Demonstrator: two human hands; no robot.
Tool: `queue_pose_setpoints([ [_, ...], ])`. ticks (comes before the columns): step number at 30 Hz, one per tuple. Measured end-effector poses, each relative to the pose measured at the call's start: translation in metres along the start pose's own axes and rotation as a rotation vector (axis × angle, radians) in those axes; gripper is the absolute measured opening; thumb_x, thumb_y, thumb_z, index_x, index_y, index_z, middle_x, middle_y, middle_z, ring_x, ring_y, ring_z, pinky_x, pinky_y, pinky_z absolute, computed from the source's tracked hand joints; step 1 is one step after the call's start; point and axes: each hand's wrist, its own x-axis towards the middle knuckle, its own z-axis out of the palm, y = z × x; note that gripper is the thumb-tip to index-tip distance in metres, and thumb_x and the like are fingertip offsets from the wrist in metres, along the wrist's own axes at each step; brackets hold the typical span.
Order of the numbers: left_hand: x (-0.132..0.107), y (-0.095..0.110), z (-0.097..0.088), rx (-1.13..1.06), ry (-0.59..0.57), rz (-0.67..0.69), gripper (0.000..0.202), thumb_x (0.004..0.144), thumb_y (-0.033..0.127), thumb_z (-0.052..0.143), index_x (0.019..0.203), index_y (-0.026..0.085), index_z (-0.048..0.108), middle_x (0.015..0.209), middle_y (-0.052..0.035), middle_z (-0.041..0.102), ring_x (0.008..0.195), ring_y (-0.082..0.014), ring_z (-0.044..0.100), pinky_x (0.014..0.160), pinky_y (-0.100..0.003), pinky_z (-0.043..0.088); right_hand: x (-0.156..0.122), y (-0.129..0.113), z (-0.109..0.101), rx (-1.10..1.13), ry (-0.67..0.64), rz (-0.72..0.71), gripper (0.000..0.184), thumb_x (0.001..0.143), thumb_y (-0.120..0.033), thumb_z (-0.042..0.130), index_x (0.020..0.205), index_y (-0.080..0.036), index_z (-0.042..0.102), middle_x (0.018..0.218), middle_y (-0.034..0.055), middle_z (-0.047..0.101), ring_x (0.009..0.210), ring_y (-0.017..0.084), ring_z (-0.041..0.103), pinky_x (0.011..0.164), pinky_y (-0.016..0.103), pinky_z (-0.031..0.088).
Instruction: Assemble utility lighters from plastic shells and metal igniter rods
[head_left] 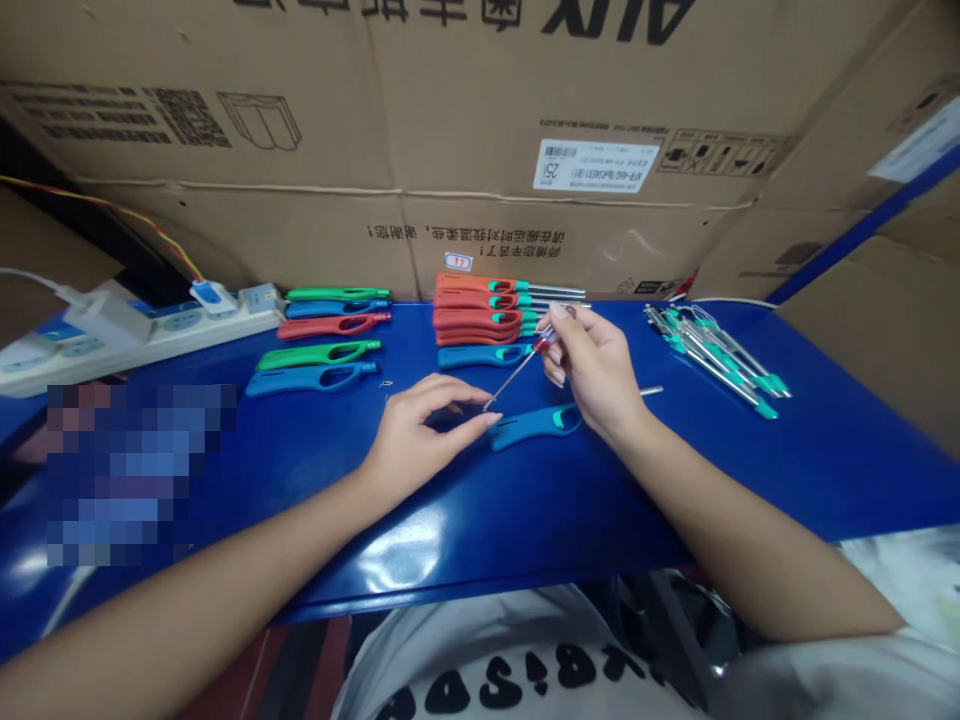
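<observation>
My right hand (600, 370) is closed around the red-and-clear handle of a screwdriver (513, 379), whose thin shaft slants down to the left. At its tip, the thumb and fingertips of my left hand (412, 430) come together; anything small between them is too fine to make out. Just below the tip lies a blue long-nose lighter (529, 428) with a teal trigger, its metal tube partly hidden behind my right hand. Beyond it rests another blue lighter (480, 356), close to a stack of red and orange lighters (474, 325).
Green, blue and red lighter handles (322, 354) lie in a row at left. Metal tubes with teal parts (720, 360) are piled at right. A white power strip (180, 325) with plugs sits at far left. Cardboard (465, 150) walls the back of the blue table (600, 520).
</observation>
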Motion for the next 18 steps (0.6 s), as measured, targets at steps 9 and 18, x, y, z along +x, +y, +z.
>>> queue_pose_setpoints([
  [9,-0.0009,0.0023,0.0004,-0.006,0.041,0.068,0.002,0.083,0.018,0.081,0.084,0.019,0.079,0.083,-0.0023,0.079,0.076,-0.0143,0.071,0.073,-0.027,0.056,-0.0008,-0.001,0.0008,0.063,0.015,-0.02,0.038,0.084,-0.056,0.074,0.078,-0.02,0.063,0.051,-0.0093,0.045,0.039,0.005,0.039,0.038,0.02,0.029],
  [18,-0.0024,-0.0011,0.0001,0.014,0.006,0.132,0.004,0.082,0.021,0.083,0.085,0.02,0.08,0.081,-0.002,0.079,0.075,-0.015,0.07,0.074,-0.029,0.056,-0.0065,-0.0065,0.0029,-0.138,-0.03,-0.235,0.04,0.089,-0.057,0.069,0.078,-0.02,0.06,0.059,-0.0061,0.05,0.044,0.005,0.044,0.041,0.02,0.037],
])
